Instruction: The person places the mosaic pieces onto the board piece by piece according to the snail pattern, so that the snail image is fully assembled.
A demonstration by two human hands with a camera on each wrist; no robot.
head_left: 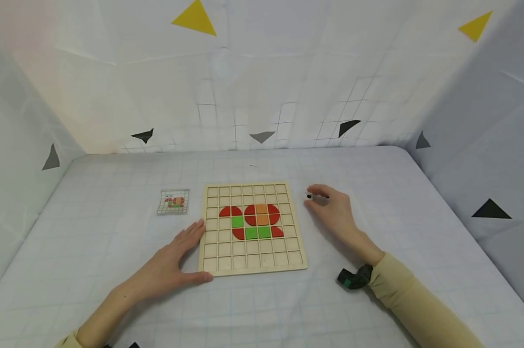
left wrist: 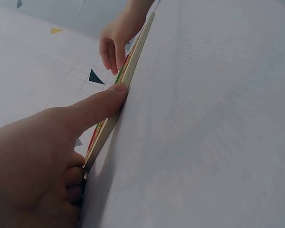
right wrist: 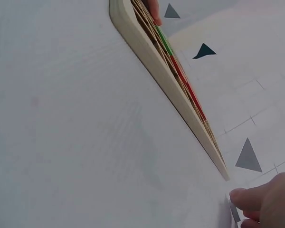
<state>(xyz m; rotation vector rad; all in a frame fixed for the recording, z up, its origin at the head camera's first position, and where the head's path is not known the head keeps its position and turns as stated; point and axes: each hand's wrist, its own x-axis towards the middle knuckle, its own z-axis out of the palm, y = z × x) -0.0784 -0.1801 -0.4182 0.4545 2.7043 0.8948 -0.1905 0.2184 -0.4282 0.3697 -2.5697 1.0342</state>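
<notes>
In the head view a wooden grid board lies flat, with red, green and orange tiles set in its middle cells. My left hand rests at its left side, fingers fairly straight along the edge and thumb by the near left corner. The left wrist view shows that thumb against the board's edge. Beyond the board's right side, my right hand pinches a small white tile with a black dot between thumb and fingertips. Seen from the right wrist, this tile is thin and held on edge.
A small picture card with a red, green and orange figure on a grid lies left of the board. White sheeting covers the table. A black wrist device sits at my right wrist.
</notes>
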